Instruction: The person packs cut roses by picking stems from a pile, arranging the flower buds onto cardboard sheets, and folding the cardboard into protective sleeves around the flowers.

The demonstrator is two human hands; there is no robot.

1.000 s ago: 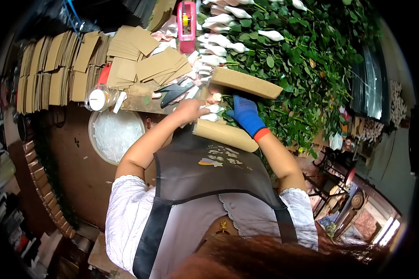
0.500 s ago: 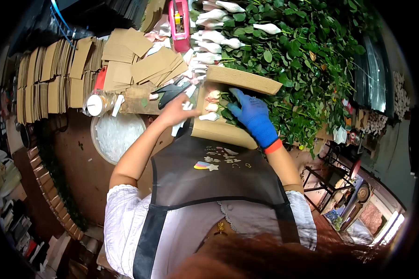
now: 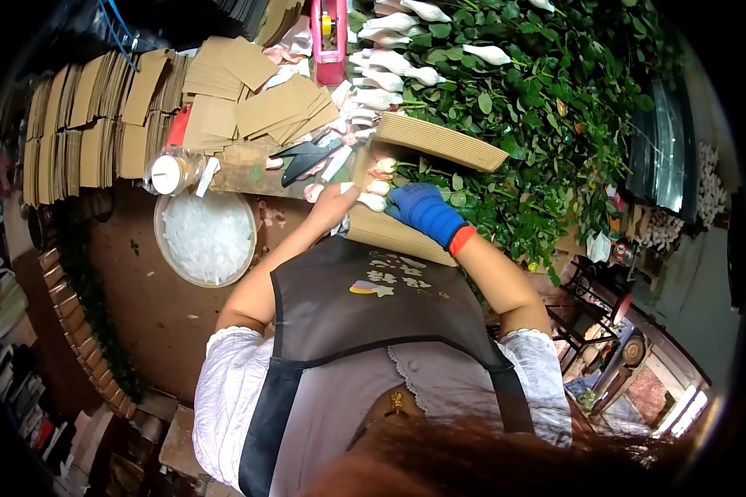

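Note:
Pale rose heads [image 3: 383, 166] lie in a row on an opened corrugated cardboard wrap, with its upper flap [image 3: 443, 141] above them and its lower flap [image 3: 398, 236] against the apron. My left hand [image 3: 334, 205], bare, is at the left of the lowest bloom, its fingers pressed together around a small white thing I cannot make out. In a blue glove with an orange cuff, my right hand [image 3: 425, 215] rests just right of the blooms with fingers curled; what they hold is hidden. Black scissors [image 3: 305, 157] lie to the upper left.
Flat cardboard pieces [image 3: 286, 109] and upright cardboard stacks [image 3: 98, 153] are at the left. Below them stands a round tub [image 3: 207, 240] of white pieces. A pink tape dispenser [image 3: 330, 50], net-sleeved buds [image 3: 384, 60] and a leafy heap [image 3: 522, 108] lie beyond the wrap.
My left hand went left from the blooms with a white piece, then came back beside them. My gloved hand shifted down and left, its spread fingers now curled. The lowest bloom looks less covered in white.

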